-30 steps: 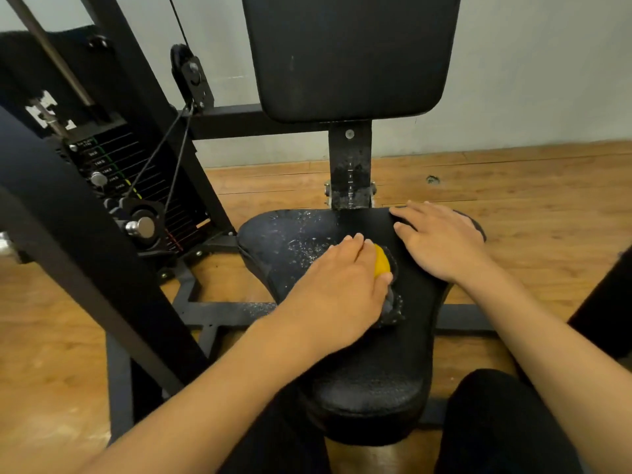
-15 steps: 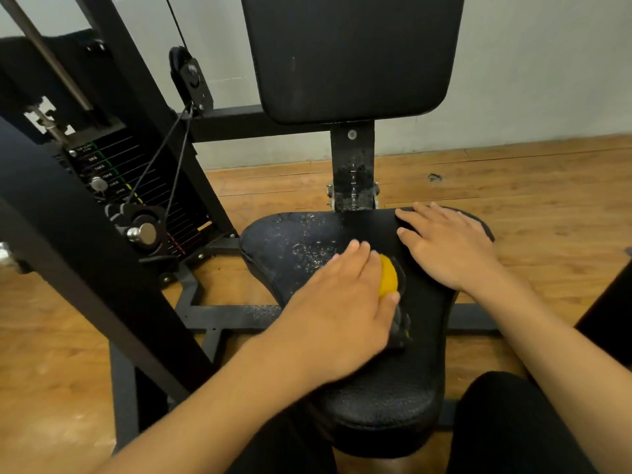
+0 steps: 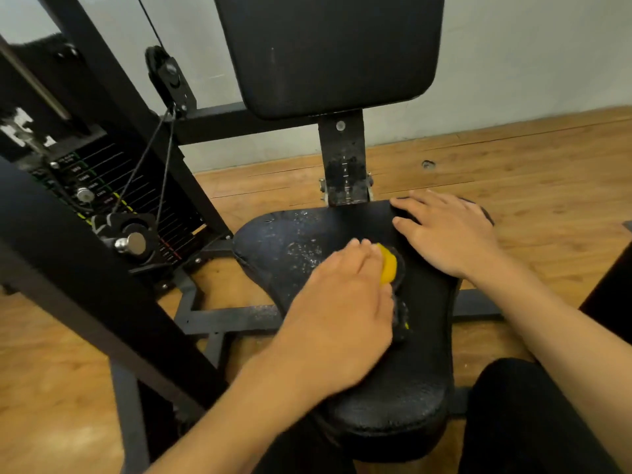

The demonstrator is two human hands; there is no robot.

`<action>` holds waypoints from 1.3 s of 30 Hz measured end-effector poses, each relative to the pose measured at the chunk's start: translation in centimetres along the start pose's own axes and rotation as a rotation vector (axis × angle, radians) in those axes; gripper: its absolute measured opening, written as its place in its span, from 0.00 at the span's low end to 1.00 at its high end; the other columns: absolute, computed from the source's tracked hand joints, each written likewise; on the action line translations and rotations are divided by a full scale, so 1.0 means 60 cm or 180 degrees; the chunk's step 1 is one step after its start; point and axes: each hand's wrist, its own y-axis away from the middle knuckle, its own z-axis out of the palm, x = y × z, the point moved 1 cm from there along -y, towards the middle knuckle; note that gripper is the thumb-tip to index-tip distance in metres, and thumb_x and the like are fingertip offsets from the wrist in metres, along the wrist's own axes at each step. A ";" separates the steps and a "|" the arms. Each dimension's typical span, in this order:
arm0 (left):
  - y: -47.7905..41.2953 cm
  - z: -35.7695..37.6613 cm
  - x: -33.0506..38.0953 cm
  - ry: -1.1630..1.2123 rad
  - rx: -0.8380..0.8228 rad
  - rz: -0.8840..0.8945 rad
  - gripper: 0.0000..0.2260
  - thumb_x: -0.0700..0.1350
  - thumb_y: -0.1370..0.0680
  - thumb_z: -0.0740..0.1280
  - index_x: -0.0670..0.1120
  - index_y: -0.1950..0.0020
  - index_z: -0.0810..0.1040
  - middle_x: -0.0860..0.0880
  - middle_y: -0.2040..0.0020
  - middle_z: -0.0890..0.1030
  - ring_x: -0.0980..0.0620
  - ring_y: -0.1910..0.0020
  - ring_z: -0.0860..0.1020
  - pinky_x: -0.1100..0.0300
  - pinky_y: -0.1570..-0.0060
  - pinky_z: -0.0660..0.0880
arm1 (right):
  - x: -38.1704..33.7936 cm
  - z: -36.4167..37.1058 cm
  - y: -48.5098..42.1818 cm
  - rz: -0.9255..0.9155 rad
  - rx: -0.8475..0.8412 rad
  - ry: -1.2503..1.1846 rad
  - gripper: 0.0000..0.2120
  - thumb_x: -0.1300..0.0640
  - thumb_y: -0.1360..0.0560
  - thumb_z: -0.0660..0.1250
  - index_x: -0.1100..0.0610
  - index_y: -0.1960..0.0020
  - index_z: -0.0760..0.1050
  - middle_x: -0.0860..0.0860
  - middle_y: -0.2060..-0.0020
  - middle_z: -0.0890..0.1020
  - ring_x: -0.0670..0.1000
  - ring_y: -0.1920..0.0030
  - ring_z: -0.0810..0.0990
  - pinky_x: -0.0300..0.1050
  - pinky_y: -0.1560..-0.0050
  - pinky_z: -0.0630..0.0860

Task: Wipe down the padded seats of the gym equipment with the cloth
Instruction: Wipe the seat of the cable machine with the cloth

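My left hand lies flat over the cloth, fingers fairly straight and close together, pressing it onto the middle of the seat. Only a yellow fold shows past my fingertips, with a darker edge beside my thumb. My right hand rests palm down on the seat's far right corner, fingers spread and holding nothing. Pale specks dot the pad just left of the cloth. Behind the seat a post carries the backrest. To the left stand the weight stack and its cable. Wooden floor lies all around, and my leg is at the lower right.
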 end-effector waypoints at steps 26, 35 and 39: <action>0.096 -0.019 0.012 0.0723 -0.0394 0.0060 0.36 0.70 0.21 0.46 0.57 0.17 0.40 0.65 0.20 0.37 0.71 0.26 0.31 0.76 0.34 0.29 | 0.002 -0.003 -0.004 -0.0062 -0.0029 0.0100 0.25 0.37 0.19 0.50 0.38 0.24 0.61 0.43 0.22 0.61 0.51 0.23 0.58 0.57 0.27 0.56; -0.132 -0.017 -0.064 0.0131 -0.0620 -0.0293 0.28 0.53 0.13 0.52 0.43 0.16 0.48 0.48 0.16 0.47 0.50 0.18 0.44 0.56 0.22 0.43 | -0.003 -0.007 -0.003 -0.0032 -0.0015 0.0071 0.24 0.38 0.20 0.51 0.40 0.25 0.63 0.45 0.23 0.65 0.53 0.24 0.60 0.56 0.28 0.57; -0.035 -0.001 -0.049 0.0352 -0.0204 0.0065 0.25 0.51 0.13 0.52 0.47 0.17 0.51 0.52 0.16 0.50 0.55 0.18 0.46 0.65 0.24 0.40 | -0.005 -0.008 0.004 -0.0041 -0.0079 0.0105 0.25 0.38 0.19 0.50 0.40 0.23 0.61 0.45 0.21 0.60 0.52 0.22 0.56 0.56 0.25 0.54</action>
